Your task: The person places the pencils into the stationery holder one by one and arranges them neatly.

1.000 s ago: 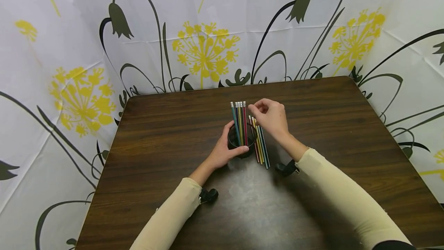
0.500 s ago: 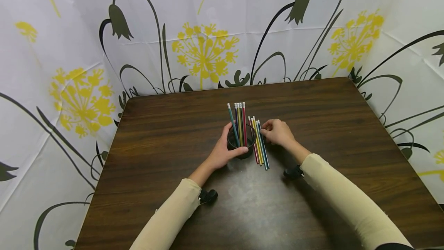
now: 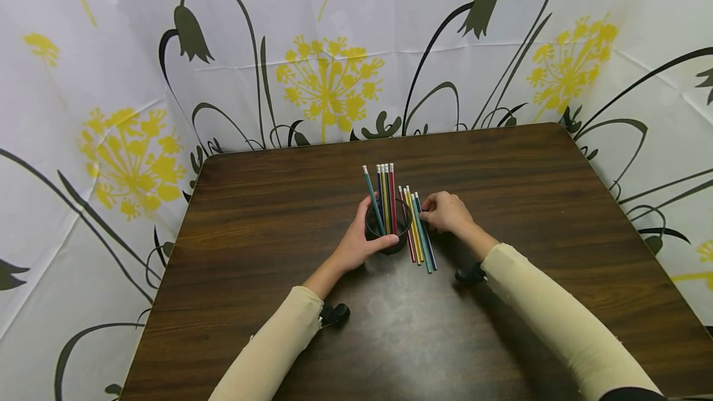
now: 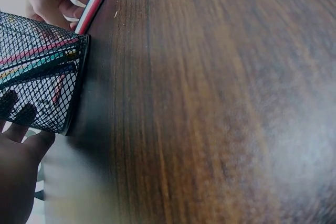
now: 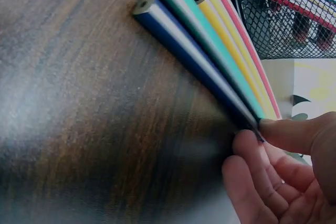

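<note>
Well — right hand (image 3: pixel 445 212) pinches pencil (image 5: pixel 191 59) (blue); left (image 3: pixel 356 243) — cup (image 4: pixel 50 85)

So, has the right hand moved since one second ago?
Yes: in the head view, the right hand moved down and right, away from the far table edge.

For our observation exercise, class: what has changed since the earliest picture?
The right hand has come down and rightward to the loose pencils; its fingers now pinch the blue pencil, whose near end has edged right. The teal pencil in the cup leans farther left. The left hand still grips the cup.
</note>
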A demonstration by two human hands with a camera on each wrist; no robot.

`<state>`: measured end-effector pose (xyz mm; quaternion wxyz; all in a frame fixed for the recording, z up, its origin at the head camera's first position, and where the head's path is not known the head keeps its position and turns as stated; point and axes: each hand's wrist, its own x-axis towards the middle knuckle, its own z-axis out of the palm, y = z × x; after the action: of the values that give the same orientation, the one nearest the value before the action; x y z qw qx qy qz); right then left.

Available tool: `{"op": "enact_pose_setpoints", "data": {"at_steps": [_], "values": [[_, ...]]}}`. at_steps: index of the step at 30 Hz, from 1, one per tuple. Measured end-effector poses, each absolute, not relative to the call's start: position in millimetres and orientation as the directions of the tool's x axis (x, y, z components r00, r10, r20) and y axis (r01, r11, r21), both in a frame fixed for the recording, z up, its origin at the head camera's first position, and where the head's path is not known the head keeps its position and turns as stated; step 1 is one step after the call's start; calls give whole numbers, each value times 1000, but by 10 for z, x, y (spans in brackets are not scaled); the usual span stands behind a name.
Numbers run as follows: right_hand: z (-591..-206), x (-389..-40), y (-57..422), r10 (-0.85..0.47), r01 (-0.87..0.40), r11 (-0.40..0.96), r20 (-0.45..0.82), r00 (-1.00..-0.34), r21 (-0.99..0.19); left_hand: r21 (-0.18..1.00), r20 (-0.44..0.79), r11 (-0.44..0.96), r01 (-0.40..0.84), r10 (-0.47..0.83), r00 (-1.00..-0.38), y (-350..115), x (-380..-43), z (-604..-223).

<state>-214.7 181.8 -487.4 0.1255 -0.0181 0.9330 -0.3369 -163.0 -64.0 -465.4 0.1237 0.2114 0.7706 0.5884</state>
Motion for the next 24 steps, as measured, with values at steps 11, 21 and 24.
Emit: {"op": "enact_pose_setpoints", "data": {"at_steps": [11, 21, 24], "values": [[-4743, -2113, 1818, 30, 158, 873, -273, -962, -461, 953, 22, 257, 162, 473, -881, -649, -1622, -4630], [-4736, -2109, 1889, 13, 176, 851, -315, -949, -494, 956, 36, 240, 168, 472, -881, -636, -1610, -4611], [-4734, -2113, 1913, 4, 183, 823, -317, -948, -537, 959, 44, 226, 171, 475, -879, -634, -1615, -4615]]}}
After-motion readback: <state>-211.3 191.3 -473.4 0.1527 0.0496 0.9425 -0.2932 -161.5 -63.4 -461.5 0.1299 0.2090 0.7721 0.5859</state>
